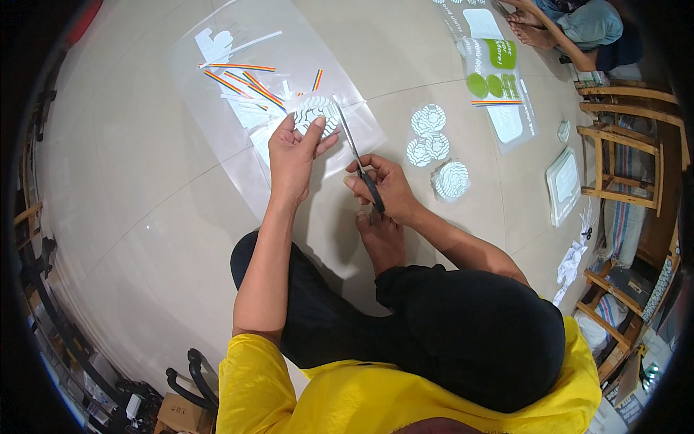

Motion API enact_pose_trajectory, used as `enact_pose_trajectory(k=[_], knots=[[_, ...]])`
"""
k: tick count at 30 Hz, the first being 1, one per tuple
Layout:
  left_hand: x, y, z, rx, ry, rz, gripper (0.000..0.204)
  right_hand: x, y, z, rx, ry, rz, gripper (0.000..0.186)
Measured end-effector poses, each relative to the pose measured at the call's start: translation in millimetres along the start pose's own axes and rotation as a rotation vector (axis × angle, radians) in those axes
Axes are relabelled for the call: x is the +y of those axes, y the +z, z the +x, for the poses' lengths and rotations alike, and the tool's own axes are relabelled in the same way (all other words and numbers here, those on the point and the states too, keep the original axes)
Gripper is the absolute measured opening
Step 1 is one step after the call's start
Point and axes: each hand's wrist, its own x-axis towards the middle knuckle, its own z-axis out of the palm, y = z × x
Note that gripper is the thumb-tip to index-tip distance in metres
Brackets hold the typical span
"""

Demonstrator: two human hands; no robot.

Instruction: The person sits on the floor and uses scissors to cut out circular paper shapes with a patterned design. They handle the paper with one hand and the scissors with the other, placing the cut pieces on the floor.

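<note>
Between the thumb and fingers of my left hand (296,155) is a round sticker (315,114), white with a wavy pattern. My right hand (387,189) grips the black handles of a pair of scissors (350,136), whose blades point up and away along the sticker's right edge. Whether the blades touch the sticker I cannot tell. Beneath my left hand, a clear plastic sheet (210,126) lies on the floor, bearing striped strips (262,88) and white paper scraps (217,45). To the right of my right hand are a stack of round stickers (451,180) and several loose ones (428,134).
Printed clear sheets (499,79) lie at the upper right, near another person's hand and foot (533,32). A white stack (563,186) and wooden stools (625,155) stand farther right. My bare foot (383,242) is just below the scissors. A cardboard box (184,414) sits lower left.
</note>
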Motion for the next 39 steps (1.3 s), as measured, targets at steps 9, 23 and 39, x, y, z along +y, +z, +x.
enact_pose_trajectory(k=[9, 23, 39], knots=[[2.1, 0.5, -0.5, 0.003, 0.003, 0.004, 0.040, -1.3, 1.0, -0.4, 0.014, -0.009, -0.018, 0.031], [4.9, 5.8, -1.9, 0.029, 0.017, -0.011, 0.031, 2.5, 2.6, -0.3, 0.043, -0.004, -0.027, 0.030], [-2.4, 4.3, -0.9, -0.018, -0.031, 0.015, 0.040, -8.0, 1.5, 7.4, 0.041, -0.013, -0.024, 0.033]])
